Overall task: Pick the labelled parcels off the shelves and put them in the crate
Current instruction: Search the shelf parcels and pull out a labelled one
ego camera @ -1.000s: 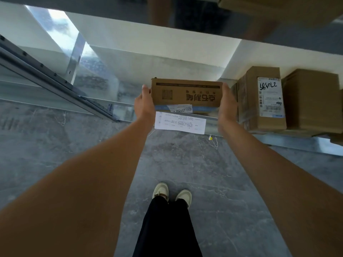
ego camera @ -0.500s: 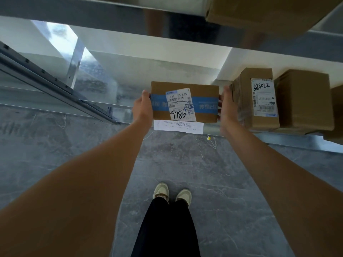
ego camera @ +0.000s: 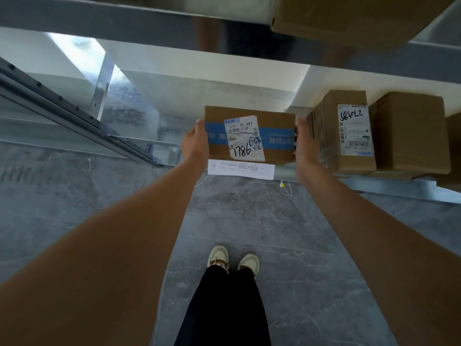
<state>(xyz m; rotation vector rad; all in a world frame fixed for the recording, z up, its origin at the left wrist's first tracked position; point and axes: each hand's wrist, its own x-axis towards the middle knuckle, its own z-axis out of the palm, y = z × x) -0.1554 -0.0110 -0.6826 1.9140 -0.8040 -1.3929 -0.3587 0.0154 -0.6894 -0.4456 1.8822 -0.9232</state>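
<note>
Holding 1 labelled box clear of the lower shelf: left hand and right hand are clasping its ends. Crate unseen; carrying and lowering are pending.

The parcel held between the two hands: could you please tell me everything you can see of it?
The parcel is a brown cardboard box, wider than tall, banded by blue printed tape. A white shipping label, slightly peeling, bears a barcode, "530- D5 A83" and handwritten digits. The left hand and right hand press its two ends, holding it level at the shelf edge. A white paper slip shows just beneath it.
</note>
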